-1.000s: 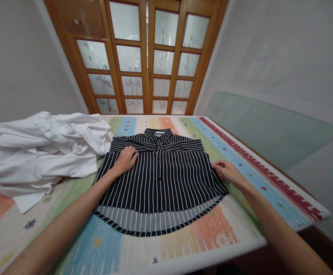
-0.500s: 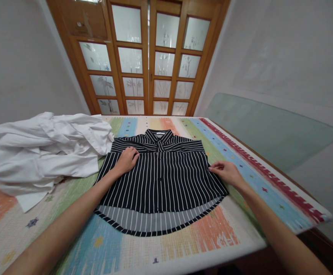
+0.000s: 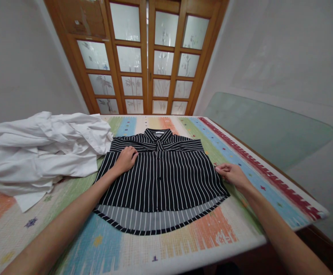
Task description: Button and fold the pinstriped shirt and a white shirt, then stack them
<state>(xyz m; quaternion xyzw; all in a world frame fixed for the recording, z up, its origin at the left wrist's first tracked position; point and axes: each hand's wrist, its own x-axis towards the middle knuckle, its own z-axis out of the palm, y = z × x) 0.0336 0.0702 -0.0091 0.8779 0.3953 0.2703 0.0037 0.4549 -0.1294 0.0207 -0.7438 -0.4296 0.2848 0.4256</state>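
A black shirt with white stripes (image 3: 172, 179) lies front side up on the table, its collar at the far end and its sleeves laid across the upper chest. The curved grey inside of its back hem shows at the near edge. My left hand (image 3: 126, 158) rests on the shirt's left part, at the edge of the crossed sleeve, with fingers laid down on the cloth. At the shirt's right side edge, my right hand (image 3: 231, 175) is closed, thumb and fingers pinching the fabric.
A rumpled white garment (image 3: 52, 149) is heaped on the left of the table. Beneath everything is a colourful striped tablecloth (image 3: 183, 244). A pale green glass panel (image 3: 269, 126) is on the right, by the wall. Wood-framed glass doors (image 3: 147, 57) stand behind.
My right hand has moved a little right and toward me, drawing the shirt's side edge outward. My left hand has stayed in place on the shirt.
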